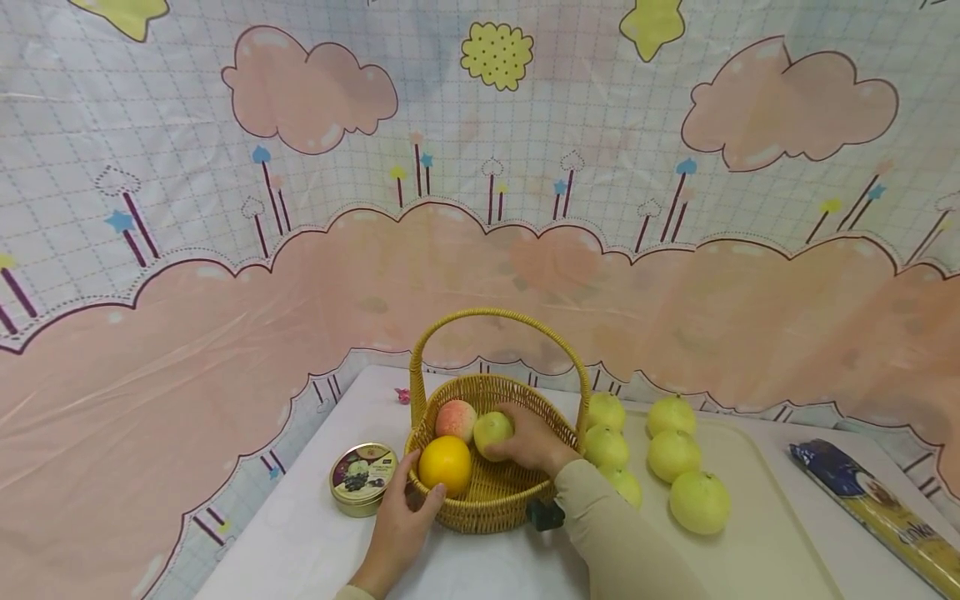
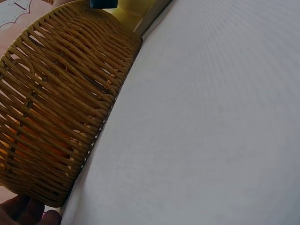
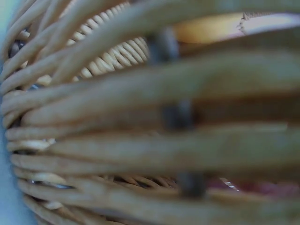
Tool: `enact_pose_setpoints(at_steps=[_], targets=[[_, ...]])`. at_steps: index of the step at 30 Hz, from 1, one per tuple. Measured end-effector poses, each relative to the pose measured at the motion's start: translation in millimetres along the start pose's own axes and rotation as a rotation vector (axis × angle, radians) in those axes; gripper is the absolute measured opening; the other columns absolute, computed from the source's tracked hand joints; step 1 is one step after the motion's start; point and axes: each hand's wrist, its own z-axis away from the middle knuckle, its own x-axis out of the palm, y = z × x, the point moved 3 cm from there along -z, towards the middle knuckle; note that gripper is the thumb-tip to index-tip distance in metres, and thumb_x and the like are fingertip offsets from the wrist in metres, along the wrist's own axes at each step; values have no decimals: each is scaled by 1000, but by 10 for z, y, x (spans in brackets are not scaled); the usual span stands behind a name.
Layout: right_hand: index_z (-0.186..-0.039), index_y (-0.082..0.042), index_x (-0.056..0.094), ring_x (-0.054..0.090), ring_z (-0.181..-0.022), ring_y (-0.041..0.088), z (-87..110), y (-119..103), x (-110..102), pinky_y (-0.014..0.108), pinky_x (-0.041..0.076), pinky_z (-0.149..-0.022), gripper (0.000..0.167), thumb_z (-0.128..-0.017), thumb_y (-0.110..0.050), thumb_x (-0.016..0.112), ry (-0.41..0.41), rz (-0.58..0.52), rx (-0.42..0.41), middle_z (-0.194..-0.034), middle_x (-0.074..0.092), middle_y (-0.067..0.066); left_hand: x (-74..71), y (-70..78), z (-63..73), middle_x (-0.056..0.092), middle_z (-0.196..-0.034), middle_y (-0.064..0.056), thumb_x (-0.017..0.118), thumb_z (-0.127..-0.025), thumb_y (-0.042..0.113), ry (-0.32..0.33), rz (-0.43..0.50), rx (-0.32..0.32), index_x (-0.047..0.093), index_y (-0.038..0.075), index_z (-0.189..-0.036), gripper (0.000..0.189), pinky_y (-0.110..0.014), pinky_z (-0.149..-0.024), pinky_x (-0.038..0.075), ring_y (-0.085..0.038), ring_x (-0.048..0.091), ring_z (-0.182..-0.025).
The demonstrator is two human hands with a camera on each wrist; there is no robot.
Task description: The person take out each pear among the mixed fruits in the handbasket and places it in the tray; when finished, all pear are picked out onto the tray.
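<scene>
A yellow wicker basket (image 1: 483,518) with a tall arched handle stands on the white table. My left hand (image 1: 401,521) grips its front left side, thumb at the rim; in the left wrist view, fingers (image 2: 28,211) touch the end of the woven wall (image 2: 61,89). Inside, my right hand (image 1: 531,440) holds a yellow-green round fruit (image 1: 492,435), fingers curled over its right side. An orange (image 1: 445,465) lies at the front left of the basket and a pink peach (image 1: 456,420) behind it. Blurred weave (image 3: 103,103) fills the right wrist view, hiding the right hand there.
Several yellow-green fruits (image 1: 699,502) stand in rows on a cream tray (image 1: 772,533), right of the basket. A long blue-and-gold packet (image 1: 877,508) lies further right. On the left is a round tin (image 1: 363,477); a small pink item (image 1: 403,396) lies behind it.
</scene>
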Motion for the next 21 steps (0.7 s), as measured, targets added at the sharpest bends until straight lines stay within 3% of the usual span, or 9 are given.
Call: enact_pose_setpoints(at_steps=[6, 14, 21], targets=[[-141, -1, 50, 57, -95, 23, -2, -15, -1, 44, 52, -85, 75, -78, -27, 82, -15, 53, -35, -124, 60, 13, -5, -3, -4, 29, -157, -25, 66, -96, 40, 0, -4, 4, 32, 7, -153, 74, -60, -114, 24, -45, 27, -144], [-139, 2, 51, 57, -109, 27, 54, -71, -52, 47, 48, -96, 69, -83, -26, 80, -40, 75, -54, -134, 56, 18, -17, 11, -3, 30, -156, -26, 66, -96, 37, 7, -1, 23, 33, 5, -152, 72, -60, -114, 25, -45, 28, -143], [-138, -2, 51, 56, -95, 22, 99, -78, -39, 43, 49, -88, 74, -78, -28, 85, -78, 89, -38, -115, 62, 9, -15, 16, 6, 30, -156, -27, 65, -96, 38, 8, -11, 25, 33, 5, -152, 72, -60, -114, 24, -46, 27, -143]])
